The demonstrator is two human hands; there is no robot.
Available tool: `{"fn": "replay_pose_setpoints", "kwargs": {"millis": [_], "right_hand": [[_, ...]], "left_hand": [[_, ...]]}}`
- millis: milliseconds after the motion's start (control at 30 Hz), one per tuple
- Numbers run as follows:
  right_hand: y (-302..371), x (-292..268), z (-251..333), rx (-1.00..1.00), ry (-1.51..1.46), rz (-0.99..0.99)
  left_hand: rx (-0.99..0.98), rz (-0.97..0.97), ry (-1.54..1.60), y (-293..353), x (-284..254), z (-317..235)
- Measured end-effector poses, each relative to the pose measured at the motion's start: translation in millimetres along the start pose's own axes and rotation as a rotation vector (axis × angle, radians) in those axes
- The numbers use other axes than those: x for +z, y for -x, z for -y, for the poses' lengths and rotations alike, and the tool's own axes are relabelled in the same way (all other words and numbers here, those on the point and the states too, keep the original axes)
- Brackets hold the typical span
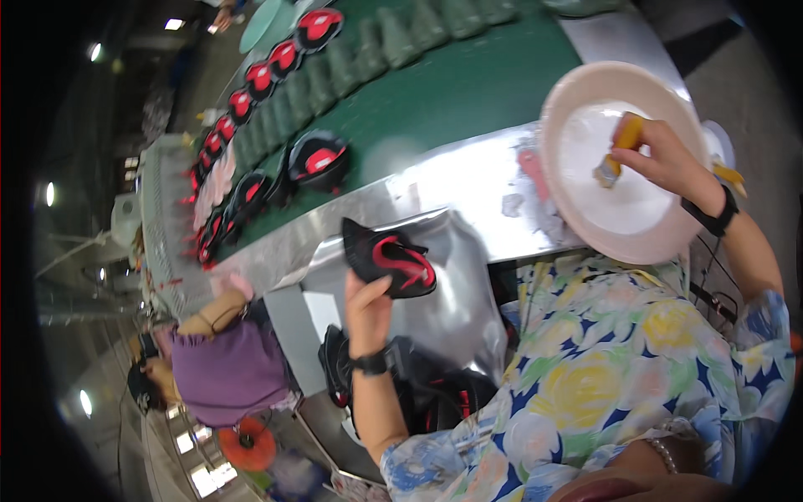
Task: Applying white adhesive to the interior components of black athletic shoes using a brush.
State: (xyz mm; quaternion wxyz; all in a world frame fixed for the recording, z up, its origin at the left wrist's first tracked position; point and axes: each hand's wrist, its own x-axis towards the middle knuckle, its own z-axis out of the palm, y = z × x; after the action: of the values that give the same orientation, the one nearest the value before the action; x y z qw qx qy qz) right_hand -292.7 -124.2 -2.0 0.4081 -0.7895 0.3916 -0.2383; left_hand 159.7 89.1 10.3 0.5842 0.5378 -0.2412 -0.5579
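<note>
My left hand [368,314] pinches a black shoe upper [391,261] with a red curved marking, holding it up over the bench's near side. In my right hand [669,163] is a brush [626,138] with a yellow handle. Its bristles point down into a wide pale pink basin [559,109], at or just above the white liquid [581,151] in it; I cannot tell whether they touch. The basin stands on the right end of the metal ledge, close to my body.
A green conveyor belt [468,92] runs beyond the metal ledge [452,180], carrying rows of grey-green shoe lasts [401,42] and black-and-red uppers [318,159]. More dark uppers [452,397] lie below my left forearm. A co-worker in purple [226,372] is at the left, near an orange round object [247,443].
</note>
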Motion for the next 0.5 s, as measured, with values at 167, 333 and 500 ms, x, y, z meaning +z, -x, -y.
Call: {"fn": "replay_pose_setpoints", "kwargs": {"millis": [167, 333, 500], "right_hand": [[-2, 9, 12, 0.058, -0.019, -0.038], [21, -1, 11, -0.033, -0.051, -0.042], [36, -24, -6, 0.100, -0.001, -0.084]], "left_hand": [[-0.075, 0.414, 0.487, -14, 15, 6], [-0.504, -0.210, 0.350, -43, -13, 113], [0.400, -0.554, -0.758, -21, -12, 101]]}}
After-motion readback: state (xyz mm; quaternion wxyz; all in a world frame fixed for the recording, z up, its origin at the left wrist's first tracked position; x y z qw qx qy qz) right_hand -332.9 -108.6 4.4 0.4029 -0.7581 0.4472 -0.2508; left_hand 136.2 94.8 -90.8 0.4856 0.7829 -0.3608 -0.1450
